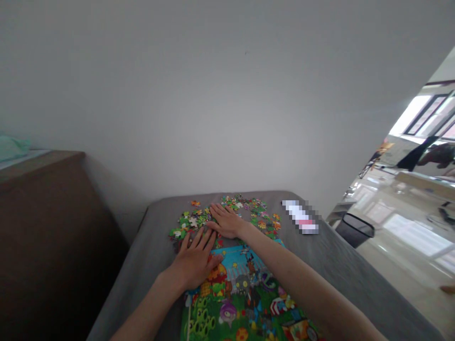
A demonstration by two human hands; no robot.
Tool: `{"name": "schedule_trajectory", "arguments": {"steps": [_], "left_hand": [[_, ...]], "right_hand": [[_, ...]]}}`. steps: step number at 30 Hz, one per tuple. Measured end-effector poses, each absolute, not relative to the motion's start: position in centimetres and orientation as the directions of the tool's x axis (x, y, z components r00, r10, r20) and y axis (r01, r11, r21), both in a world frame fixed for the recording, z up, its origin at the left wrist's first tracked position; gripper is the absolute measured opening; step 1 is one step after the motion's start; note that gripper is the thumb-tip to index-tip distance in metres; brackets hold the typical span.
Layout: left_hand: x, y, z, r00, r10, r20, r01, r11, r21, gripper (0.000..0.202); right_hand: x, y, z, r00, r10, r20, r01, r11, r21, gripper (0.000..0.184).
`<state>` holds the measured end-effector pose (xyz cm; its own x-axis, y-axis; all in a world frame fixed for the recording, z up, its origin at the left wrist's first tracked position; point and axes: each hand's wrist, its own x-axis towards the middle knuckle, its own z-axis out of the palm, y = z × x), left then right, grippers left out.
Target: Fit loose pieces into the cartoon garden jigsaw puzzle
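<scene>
The pieces (186,221) lie loose and scattered just past the far edge of the board (241,293), in a broad patch of green, orange and white, some overlapping. One small orange cluster sits a little apart, beyond the board's far left corner.

The left hand (196,260) is palm down with fingers spread, over the board's far left corner, its fingertips reaching onto the pieces. The right hand (226,222) lies flat among the pieces just beyond the board's far edge, thumb held out from the fingers; its forearm crosses above the board's right part. I cannot tell whether anything is under either palm.

Board and pieces rest on a grey table (138,284). A pixelated item (300,218) lies beyond the board, to its right. Well left of the board stands a brown cabinet (42,227) topped by a mint cloth (12,148); a wall (213,104) rises behind. Far right of the board are a shiny floor (419,232) and windows (424,113).
</scene>
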<state>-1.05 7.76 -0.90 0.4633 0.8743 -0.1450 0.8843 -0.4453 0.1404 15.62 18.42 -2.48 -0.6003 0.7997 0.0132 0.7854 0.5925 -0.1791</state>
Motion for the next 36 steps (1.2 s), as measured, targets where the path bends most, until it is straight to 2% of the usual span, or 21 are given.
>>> {"name": "schedule_trajectory", "arguments": {"steps": [6,12,17,25,30,36], "left_hand": [[-1.3,7.8,-1.1,0.460,0.878,-0.134,0.885,-0.441,0.148,0.069],[-1.2,8.3,-0.8,0.455,0.890,-0.010,0.879,-0.448,0.161,0.064],[-1.6,8.8,-0.9,0.416,0.909,0.031,0.895,-0.415,0.165,0.062],[-3.2,10.4,-2.1,0.237,0.968,0.085,0.960,-0.247,0.129,0.055],[-4.2,11.2,-2.1,0.251,0.958,0.136,0.949,-0.271,0.163,0.049],[-4.8,12.0,-1.7,0.292,0.938,0.184,0.920,-0.328,0.212,0.048]], "right_hand": [[16.2,19.7,-2.6,-0.576,0.817,0.025,0.804,0.571,-0.165,0.074],[19.4,19.3,-2.9,-0.540,0.842,0.022,0.830,0.536,-0.156,0.074],[22.0,17.5,-3.1,-0.583,0.812,-0.007,0.803,0.575,-0.161,0.072],[24.0,15.5,-3.0,-0.636,0.770,-0.048,0.764,0.619,-0.183,0.075],[24.0,15.2,-2.9,-0.611,0.790,-0.039,0.781,0.595,-0.188,0.074],[23.9,16.7,-3.1,-0.529,0.849,0.007,0.837,0.523,-0.163,0.065]]}}
